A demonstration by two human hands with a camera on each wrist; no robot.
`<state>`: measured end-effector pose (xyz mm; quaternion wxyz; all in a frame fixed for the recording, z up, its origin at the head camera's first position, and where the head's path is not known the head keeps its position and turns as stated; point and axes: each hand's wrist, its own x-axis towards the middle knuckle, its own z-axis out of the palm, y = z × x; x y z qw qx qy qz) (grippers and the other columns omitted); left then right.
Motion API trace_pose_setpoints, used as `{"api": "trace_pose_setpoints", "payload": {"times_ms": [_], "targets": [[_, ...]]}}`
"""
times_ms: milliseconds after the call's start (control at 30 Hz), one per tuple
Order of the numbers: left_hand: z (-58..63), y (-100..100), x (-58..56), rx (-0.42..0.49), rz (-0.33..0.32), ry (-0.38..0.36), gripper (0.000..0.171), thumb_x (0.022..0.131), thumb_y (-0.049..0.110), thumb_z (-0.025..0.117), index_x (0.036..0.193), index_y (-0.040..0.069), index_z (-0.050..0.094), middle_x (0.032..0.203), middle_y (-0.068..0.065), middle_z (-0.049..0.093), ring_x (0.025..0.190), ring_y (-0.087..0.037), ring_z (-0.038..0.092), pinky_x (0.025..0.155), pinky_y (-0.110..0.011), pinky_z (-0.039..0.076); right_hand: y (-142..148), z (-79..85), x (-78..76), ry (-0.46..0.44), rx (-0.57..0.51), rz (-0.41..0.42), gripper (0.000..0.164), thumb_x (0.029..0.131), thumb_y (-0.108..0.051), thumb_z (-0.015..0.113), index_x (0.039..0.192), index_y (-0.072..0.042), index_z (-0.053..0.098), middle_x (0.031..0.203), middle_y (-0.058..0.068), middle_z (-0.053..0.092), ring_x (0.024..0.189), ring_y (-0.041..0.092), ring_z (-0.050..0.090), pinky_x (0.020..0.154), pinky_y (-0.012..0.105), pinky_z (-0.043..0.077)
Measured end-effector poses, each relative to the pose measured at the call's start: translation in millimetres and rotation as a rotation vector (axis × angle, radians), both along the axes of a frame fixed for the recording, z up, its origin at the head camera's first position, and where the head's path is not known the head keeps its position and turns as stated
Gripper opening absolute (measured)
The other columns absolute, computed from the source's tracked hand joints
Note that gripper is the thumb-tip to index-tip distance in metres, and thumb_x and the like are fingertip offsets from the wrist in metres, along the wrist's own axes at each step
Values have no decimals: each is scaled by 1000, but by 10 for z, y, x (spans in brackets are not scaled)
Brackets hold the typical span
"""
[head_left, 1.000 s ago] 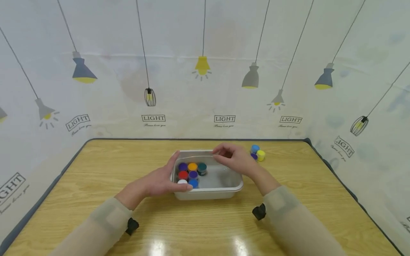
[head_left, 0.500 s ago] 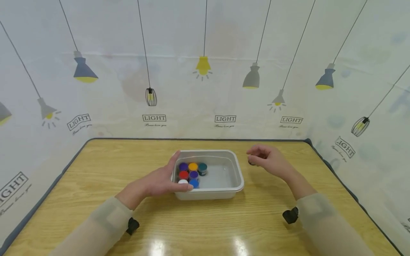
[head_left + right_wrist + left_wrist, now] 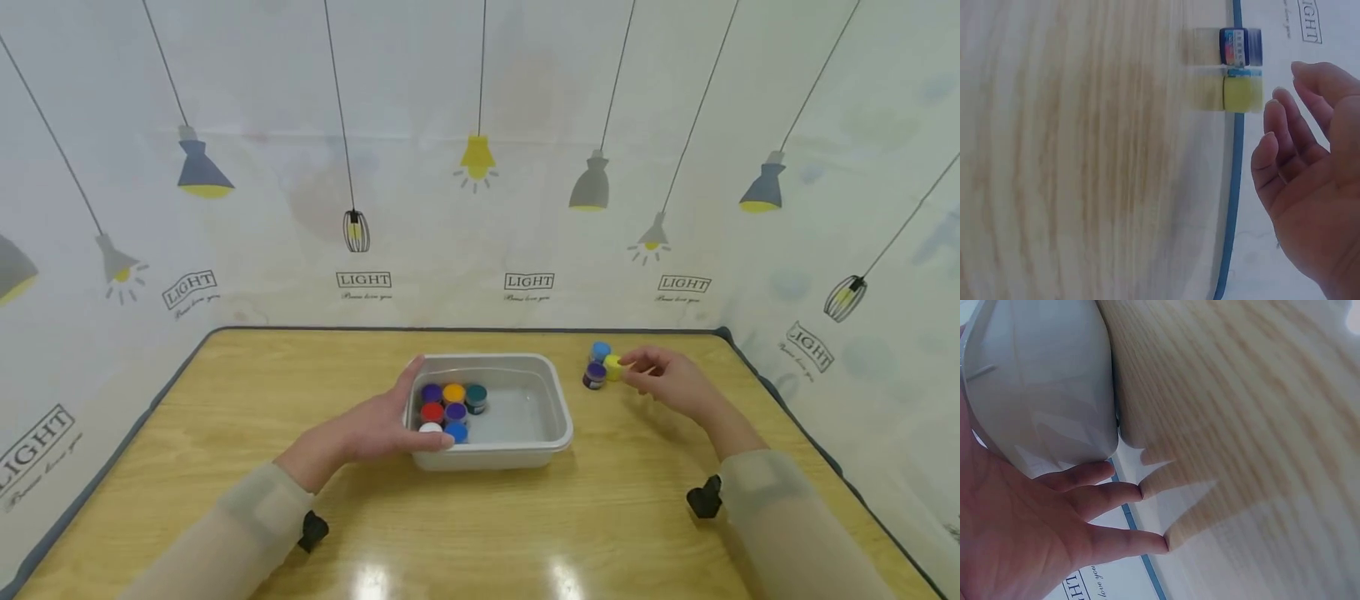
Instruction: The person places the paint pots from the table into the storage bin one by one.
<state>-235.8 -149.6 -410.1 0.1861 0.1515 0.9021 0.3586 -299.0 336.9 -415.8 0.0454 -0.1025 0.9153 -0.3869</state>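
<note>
A pale grey plastic tub (image 3: 517, 457) stands mid-table with several small paint jars grouped at its left end, among them a red-capped jar (image 3: 432, 412) and an orange-capped jar (image 3: 453, 393). My left hand (image 3: 375, 421) rests against the tub's left end, thumb along the front rim. Its other fingers (image 3: 1129, 540) stretch out straight and spread beside the tub's wall. To the right of the tub, my right hand (image 3: 671, 385) has its fingertips right at a yellow jar (image 3: 612, 367), fingers slightly bent and nothing between them. A purple-capped jar (image 3: 595, 377) and a blue-capped jar (image 3: 601, 352) stand beside the yellow one.
The wooden table (image 3: 480, 533) has a dark edge along its back and sides. A wall covering (image 3: 420, 167) printed with hanging lamps rises behind it.
My right hand has moved from over the tub out to the right, past the three loose jars, which show again. My left hand and the tub stay in place.
</note>
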Motion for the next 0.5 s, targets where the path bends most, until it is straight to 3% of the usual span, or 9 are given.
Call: {"api": "trace_pose_setpoints", "payload": {"times_ms": [233, 500], "targets": [[-18, -19, -6, -12, -1, 14, 135, 86, 77, 78, 177, 30, -10, 178, -23, 31, 155, -45, 47, 128, -69, 35, 43, -82, -146, -50, 9, -22, 49, 110, -31, 69, 153, -10, 57, 148, 27, 59, 110, 33, 67, 81, 36, 58], [-26, -22, -4, -19, 1, -4, 136, 85, 80, 78, 177, 32, -10, 182, -20, 24, 160, -46, 41, 130, -69, 32, 42, -127, -231, -119, 13, -27, 60, 110, -35, 69, 161, -10, 49, 154, 31, 52, 114, 36, 67, 83, 35, 57]]}}
